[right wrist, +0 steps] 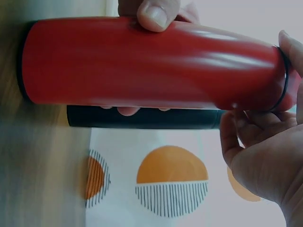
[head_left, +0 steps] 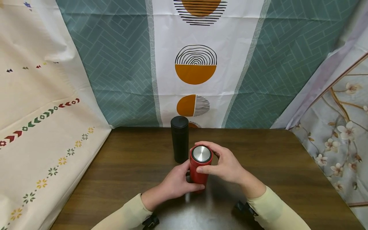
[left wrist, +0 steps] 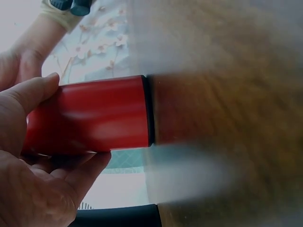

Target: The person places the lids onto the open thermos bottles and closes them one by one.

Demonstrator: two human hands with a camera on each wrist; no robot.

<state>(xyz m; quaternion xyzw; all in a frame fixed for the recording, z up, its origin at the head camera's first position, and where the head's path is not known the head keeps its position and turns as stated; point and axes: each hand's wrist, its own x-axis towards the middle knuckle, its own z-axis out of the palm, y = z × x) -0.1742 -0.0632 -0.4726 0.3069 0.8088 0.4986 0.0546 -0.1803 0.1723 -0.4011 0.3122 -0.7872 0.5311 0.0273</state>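
Observation:
A red thermos (head_left: 199,179) with a silver-topped lid (head_left: 201,154) stands upright on the wooden table. My left hand (head_left: 176,182) grips its body from the left, thumb across the near side. In the right wrist view, my left thumb (right wrist: 156,16) lies on the red wall. My right hand (head_left: 228,164) holds the top from the right, its thumb and fingers around the lid end. In that wrist view the fingers of my right hand (right wrist: 272,146) curl at the dark seam (right wrist: 285,78) below the lid.
A black thermos (head_left: 180,143) stands upright just behind and left of the red one. The brown table (head_left: 129,153) meets a patterned curtain (head_left: 123,64) at the back, with cream cloth (head_left: 51,127) at left and flowered cloth (head_left: 339,143) at right.

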